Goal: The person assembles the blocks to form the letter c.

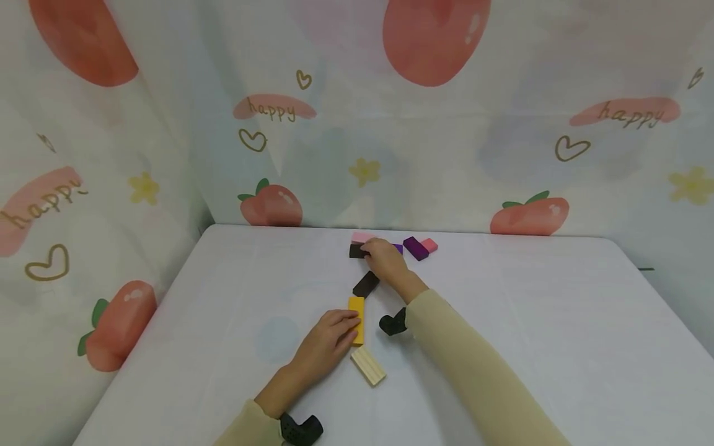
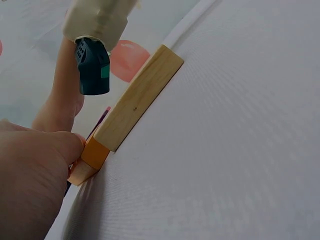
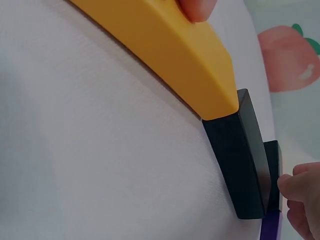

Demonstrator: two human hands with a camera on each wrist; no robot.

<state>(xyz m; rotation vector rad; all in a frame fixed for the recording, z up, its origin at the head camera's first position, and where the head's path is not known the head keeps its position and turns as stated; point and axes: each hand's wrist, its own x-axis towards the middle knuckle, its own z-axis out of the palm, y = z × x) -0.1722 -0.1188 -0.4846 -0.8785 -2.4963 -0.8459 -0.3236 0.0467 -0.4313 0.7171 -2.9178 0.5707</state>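
Note:
My left hand (image 1: pixel 329 341) rests with its fingers over a yellow block (image 1: pixel 359 322) on the table; a fingertip lies on its top in the right wrist view. Its thumb shows beside the block's end in the left wrist view. Farther back, my right hand (image 1: pixel 387 260) has curled fingers at a black block (image 1: pixel 356 251), which it seems to pinch. A second black block (image 1: pixel 365 284) slants between the hands and meets the yellow one's end. A plain wooden block (image 1: pixel 368 366) lies at an angle at the yellow block's near end.
Behind the right hand are a pink block (image 1: pixel 362 236) and a partly hidden violet block (image 1: pixel 398 248). To their right, a dark purple block (image 1: pixel 416 248) lies against another pink block (image 1: pixel 429 245). The white table (image 1: pixel 558 347) ends at a printed cloth backdrop (image 1: pixel 424 155).

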